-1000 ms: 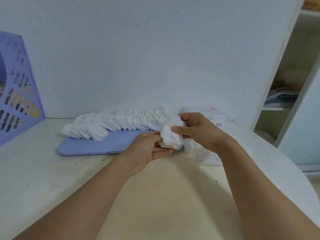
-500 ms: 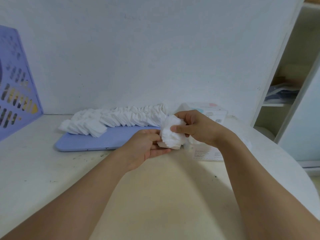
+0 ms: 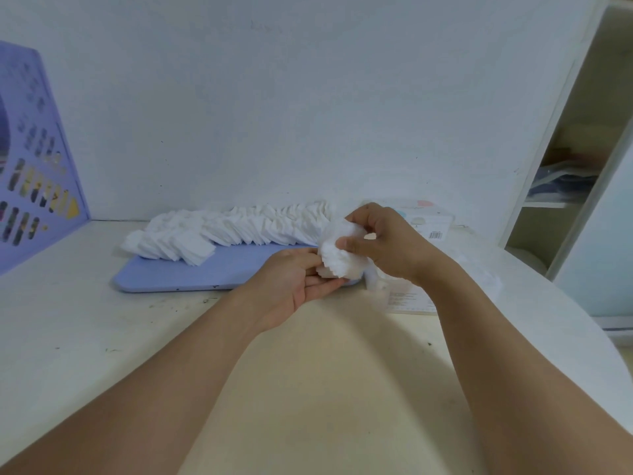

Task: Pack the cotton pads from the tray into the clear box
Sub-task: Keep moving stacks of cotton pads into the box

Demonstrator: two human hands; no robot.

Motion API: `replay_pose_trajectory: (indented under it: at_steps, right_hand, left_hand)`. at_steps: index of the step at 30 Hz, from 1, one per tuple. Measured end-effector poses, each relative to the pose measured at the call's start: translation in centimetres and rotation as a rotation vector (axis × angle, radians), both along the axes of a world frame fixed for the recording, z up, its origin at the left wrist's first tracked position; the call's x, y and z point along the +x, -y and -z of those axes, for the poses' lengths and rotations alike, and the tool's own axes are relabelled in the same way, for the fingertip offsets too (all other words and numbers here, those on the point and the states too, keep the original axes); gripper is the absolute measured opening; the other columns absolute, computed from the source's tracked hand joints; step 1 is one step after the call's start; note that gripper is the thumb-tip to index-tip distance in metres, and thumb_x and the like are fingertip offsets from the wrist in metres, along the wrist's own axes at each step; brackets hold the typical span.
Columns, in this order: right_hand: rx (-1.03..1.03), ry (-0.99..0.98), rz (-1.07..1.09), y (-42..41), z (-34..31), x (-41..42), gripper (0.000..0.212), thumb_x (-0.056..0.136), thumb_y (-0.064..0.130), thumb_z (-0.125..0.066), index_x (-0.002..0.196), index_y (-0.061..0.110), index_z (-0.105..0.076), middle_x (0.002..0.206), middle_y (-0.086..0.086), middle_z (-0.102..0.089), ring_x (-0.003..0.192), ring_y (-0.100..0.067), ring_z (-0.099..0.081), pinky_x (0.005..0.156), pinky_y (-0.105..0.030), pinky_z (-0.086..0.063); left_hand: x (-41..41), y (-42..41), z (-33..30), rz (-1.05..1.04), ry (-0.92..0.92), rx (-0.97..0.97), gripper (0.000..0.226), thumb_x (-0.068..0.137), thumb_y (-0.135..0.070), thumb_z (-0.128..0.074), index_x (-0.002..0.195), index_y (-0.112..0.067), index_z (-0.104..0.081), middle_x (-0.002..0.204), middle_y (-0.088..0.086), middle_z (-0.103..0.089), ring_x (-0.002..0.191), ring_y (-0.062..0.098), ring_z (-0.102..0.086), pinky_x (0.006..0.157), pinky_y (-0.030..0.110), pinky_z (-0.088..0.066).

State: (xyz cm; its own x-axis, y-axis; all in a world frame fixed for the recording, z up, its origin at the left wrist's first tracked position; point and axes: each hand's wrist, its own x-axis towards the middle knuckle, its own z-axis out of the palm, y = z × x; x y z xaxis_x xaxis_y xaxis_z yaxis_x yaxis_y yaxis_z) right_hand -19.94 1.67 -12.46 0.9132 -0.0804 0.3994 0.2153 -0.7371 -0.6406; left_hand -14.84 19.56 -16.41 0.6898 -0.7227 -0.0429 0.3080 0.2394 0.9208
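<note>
Cradling a bunch of cotton pads [image 3: 337,258] from below with left hand [image 3: 294,282], pinching it from above with right hand [image 3: 383,245] (nearer the goal); clear box [image 3: 407,293] just beyond, rightward; tray [image 3: 212,272] further left.

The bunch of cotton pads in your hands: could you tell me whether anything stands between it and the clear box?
Nothing visible does. The bunch of cotton pads is held by the left hand and right hand, right beside the clear box, whose opening the right hand hides.
</note>
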Motion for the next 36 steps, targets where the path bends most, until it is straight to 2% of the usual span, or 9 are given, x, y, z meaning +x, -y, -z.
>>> replay_pose_trajectory:
  at_steps: [2, 5, 9, 12, 14, 17, 23, 29, 36]
  right_hand:
    - [-0.089, 0.035, 0.011, -0.2, 0.0, 0.1, 0.012, 0.090, 0.016, -0.075, 0.099, 0.020, -0.069, 0.100, 0.008, -0.061, 0.087, 0.000, -0.057, 0.072, -0.008, -0.042]
    - [-0.124, 0.040, -0.016, -0.2, 0.1, 0.1, 0.013, 0.092, 0.016, -0.072, 0.103, 0.011, -0.071, 0.094, 0.004, -0.069, 0.082, -0.002, -0.061, 0.069, -0.011, -0.046]
    - [0.062, -0.030, -0.068, 0.4, -0.4, -0.5, 0.009, 0.098, 0.013, -0.065, 0.102, 0.005, -0.067, 0.086, -0.002, -0.068, 0.071, -0.004, -0.060, 0.068, -0.019, -0.049]
    - [0.277, -0.121, -0.103, 1.0, -0.6, -1.0, 0.021, 0.103, 0.017, -0.058, 0.117, 0.003, -0.066, 0.107, -0.014, -0.073, 0.095, -0.020, -0.069, 0.089, -0.036, -0.053]
    - [0.381, -0.168, -0.125, 1.2, -0.6, -1.2, 0.025, 0.105, 0.018, -0.054, 0.124, 0.006, -0.065, 0.118, -0.015, -0.072, 0.112, -0.030, -0.068, 0.104, -0.046, -0.052]
    - [0.423, -0.192, -0.125, 1.1, -0.6, -1.1, 0.026, 0.105, 0.018, -0.054, 0.126, 0.007, -0.064, 0.121, -0.015, -0.072, 0.116, -0.033, -0.066, 0.107, -0.055, -0.048]
    - [0.399, -0.162, -0.070, 0.2, -0.6, -0.7, 0.026, 0.103, 0.015, -0.058, 0.125, 0.004, -0.063, 0.119, -0.015, -0.072, 0.114, -0.031, -0.068, 0.104, -0.056, -0.050]
    - [0.411, -0.176, -0.070, 0.1, -0.5, -0.7, 0.026, 0.103, 0.016, -0.057, 0.127, 0.008, -0.063, 0.118, -0.011, -0.073, 0.111, -0.027, -0.070, 0.103, -0.052, -0.052]
    - [0.325, -0.153, -0.101, -0.3, -0.3, -0.6, 0.022, 0.096, 0.012, -0.068, 0.116, 0.002, -0.068, 0.111, -0.015, -0.074, 0.105, -0.030, -0.071, 0.097, -0.050, -0.055]
  left_hand:
    - [0.0, 0.0, 0.0, -0.008, -0.032, -0.021, 0.029, 0.102, 0.001, -0.044, 0.124, 0.006, -0.062, 0.118, 0.021, -0.072, 0.109, 0.029, -0.071, 0.091, 0.031, -0.059]
    - [0.1, 0.0, 0.1, -0.031, -0.075, -0.042, 0.029, 0.101, 0.002, -0.045, 0.124, 0.007, -0.061, 0.118, 0.023, -0.071, 0.112, 0.031, -0.069, 0.091, 0.033, -0.059]
    - [0.1, 0.2, 0.0, -0.050, -0.109, -0.059, 0.029, 0.103, 0.003, -0.042, 0.125, 0.008, -0.060, 0.118, 0.021, -0.072, 0.110, 0.030, -0.070, 0.086, 0.032, -0.061]
    - [0.0, 0.3, 0.0, -0.060, -0.124, -0.039, 0.030, 0.102, 0.004, -0.042, 0.126, 0.008, -0.059, 0.119, 0.021, -0.071, 0.110, 0.031, -0.070, 0.088, 0.034, -0.061]
    - [-0.1, 0.3, 0.0, -0.059, -0.128, -0.030, 0.031, 0.102, 0.004, -0.041, 0.128, 0.007, -0.058, 0.120, 0.021, -0.071, 0.111, 0.031, -0.070, 0.088, 0.035, -0.060]
    - [-0.1, 0.2, -0.1, -0.059, -0.147, -0.056, 0.030, 0.101, 0.001, -0.043, 0.127, 0.008, -0.058, 0.118, 0.023, -0.071, 0.111, 0.033, -0.070, 0.087, 0.036, -0.061]
    - [-0.4, 0.3, -0.4, -0.059, -0.108, -0.059, 0.024, 0.103, -0.011, -0.049, 0.119, 0.001, -0.063, 0.116, 0.022, -0.072, 0.109, 0.032, -0.071, 0.088, 0.034, -0.060]
    - [-0.3, 0.3, -0.4, -0.071, -0.147, -0.054, 0.031, 0.105, -0.010, -0.046, 0.129, 0.006, -0.057, 0.118, 0.027, -0.070, 0.111, 0.036, -0.069, 0.086, 0.038, -0.061]
    - [-0.2, 0.2, -0.5, -0.121, -0.108, -0.051, 0.041, 0.101, -0.029, -0.057, 0.131, -0.002, -0.059, 0.117, 0.020, -0.072, 0.106, 0.033, -0.072, 0.087, 0.041, -0.061]
